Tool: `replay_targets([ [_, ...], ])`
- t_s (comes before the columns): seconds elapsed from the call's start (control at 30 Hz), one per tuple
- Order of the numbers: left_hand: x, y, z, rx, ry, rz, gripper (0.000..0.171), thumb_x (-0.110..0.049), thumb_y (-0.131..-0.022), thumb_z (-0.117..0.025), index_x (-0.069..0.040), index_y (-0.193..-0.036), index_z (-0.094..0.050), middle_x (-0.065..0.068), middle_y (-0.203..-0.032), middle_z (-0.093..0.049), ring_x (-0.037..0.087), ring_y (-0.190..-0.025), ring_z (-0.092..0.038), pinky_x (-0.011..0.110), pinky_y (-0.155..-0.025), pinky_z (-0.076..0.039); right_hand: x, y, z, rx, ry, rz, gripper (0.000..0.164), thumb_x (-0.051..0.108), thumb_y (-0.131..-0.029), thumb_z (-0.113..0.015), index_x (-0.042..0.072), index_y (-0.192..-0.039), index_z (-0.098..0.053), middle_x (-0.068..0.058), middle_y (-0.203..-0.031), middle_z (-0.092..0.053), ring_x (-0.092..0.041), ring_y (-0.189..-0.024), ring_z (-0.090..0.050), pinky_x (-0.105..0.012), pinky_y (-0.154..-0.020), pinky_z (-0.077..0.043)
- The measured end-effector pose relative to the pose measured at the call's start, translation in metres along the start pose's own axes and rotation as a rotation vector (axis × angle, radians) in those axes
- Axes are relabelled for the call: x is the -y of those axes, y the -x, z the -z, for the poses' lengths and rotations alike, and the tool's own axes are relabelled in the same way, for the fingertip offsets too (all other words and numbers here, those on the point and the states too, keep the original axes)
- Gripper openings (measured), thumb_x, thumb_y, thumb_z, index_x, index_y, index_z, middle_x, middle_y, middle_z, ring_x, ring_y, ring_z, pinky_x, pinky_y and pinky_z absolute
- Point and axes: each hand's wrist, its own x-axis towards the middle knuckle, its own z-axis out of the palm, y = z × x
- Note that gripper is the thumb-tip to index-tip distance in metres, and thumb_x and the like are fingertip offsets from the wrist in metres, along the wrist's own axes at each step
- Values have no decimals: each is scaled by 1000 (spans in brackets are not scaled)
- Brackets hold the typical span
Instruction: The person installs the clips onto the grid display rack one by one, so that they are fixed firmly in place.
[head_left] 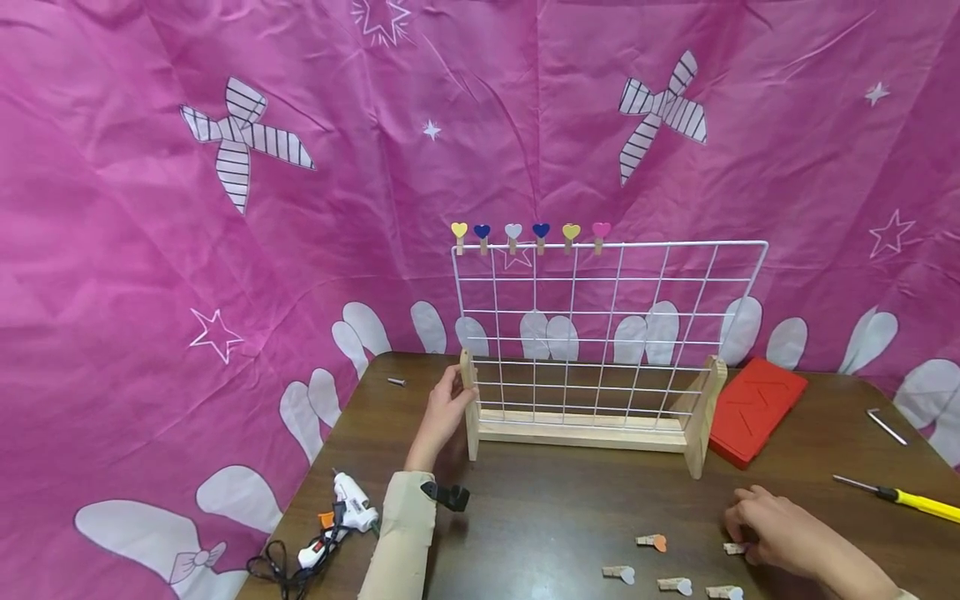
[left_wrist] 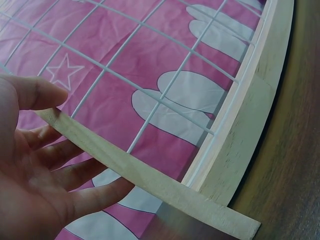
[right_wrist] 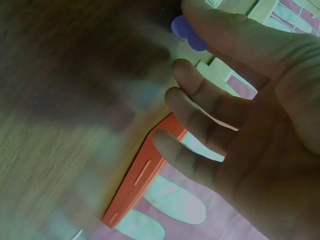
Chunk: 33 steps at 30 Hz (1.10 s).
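A white wire grid rack stands upright on a wooden base with two side posts. My left hand grips the left wooden post, thumb on one side and fingers on the other. Along the grid's top wire sit several small clothespins with hearts, among them a pink one and a white one. Low over the table at the right, my right hand pinches a small wooden clothespin. Its purple heart shows at the thumb in the right wrist view; the index finger is mostly hidden.
Several loose clothespins, one with an orange heart, lie on the table left of my right hand. A red box is beside the rack. Further right are a hex key and a yellow screwdriver. A glue gun lies left.
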Motion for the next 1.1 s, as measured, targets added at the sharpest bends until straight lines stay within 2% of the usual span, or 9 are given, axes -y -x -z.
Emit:
replay_targets([
  [0.07,0,0,-1,1,1,0,39,1,-88,-54,8,-125,-44,26,-123,-53,35,-119,-47,43,-101,-38,-1,1,1,6,6,-3,42,5,-50,-78,30,-64,-48,18,-73,-37,-10,-74,-44,-22,-49,-30],
  [0.13,1,0,-1,0,5,-1,38,1,-88,-53,7,-125,-45,25,-124,-53,35,-120,-47,44,-101,-38,-2,0,4,41,-18,-40,37,9,-53,-79,28,-64,-49,12,-80,-49,-20,-82,-53,-28,-52,-39],
  [0.23,0,0,-1,0,1,7,38,1,-89,-53,5,-125,-45,23,-124,-53,34,-121,-47,43,-101,-37,-1,-3,10,62,-72,-85,33,15,-59,-79,27,-66,-49,9,-83,-53,-31,-90,-58,-31,-56,-43],
  [0.3,-1,1,0,-2,0,8,38,1,-89,-53,5,-125,-45,23,-125,-53,34,-121,-46,43,-102,-37,0,-6,14,34,-125,-74,31,16,-63,-78,27,-67,-49,11,-81,-52,-20,-83,-58,-26,-55,-42],
  [0.4,-2,1,0,-2,-6,13,38,1,-89,-53,6,-126,-44,24,-125,-53,33,-121,-47,43,-101,-37,2,-12,18,-52,-185,-6,31,14,-66,-78,28,-69,-51,18,-72,-41,-1,-66,-45,-17,-50,-32],
  [0.5,0,0,0,1,2,14,39,1,-89,-53,6,-126,-44,26,-125,-52,35,-120,-47,44,-101,-38,4,-18,28,-140,-200,50,31,11,-66,-78,29,-71,-53,19,-70,-43,4,-61,-39,-15,-48,-31],
  [0.73,25,-9,-2,-10,11,31,41,-5,-89,-55,0,-128,-44,22,-128,-51,32,-122,-46,44,-102,-37,18,-36,67,-337,-75,127,37,14,-63,-82,35,-72,-52,25,-71,-44,6,-63,-41,-10,-53,-30],
  [0.9,33,-11,-3,-24,2,41,41,-8,-89,-56,-4,-128,-45,17,-129,-52,28,-123,-46,42,-102,-37,28,-52,104,-350,28,122,37,17,-62,-82,35,-69,-52,27,-70,-42,8,-61,-37,-9,-51,-28],
  [1.1,29,-7,-2,-5,10,63,39,-9,-90,-55,-5,-128,-45,17,-130,-52,26,-124,-45,43,-102,-37,43,-72,154,-363,121,178,32,11,-64,-81,30,-77,-58,24,-75,-46,7,-64,-42,-10,-53,-34],
])
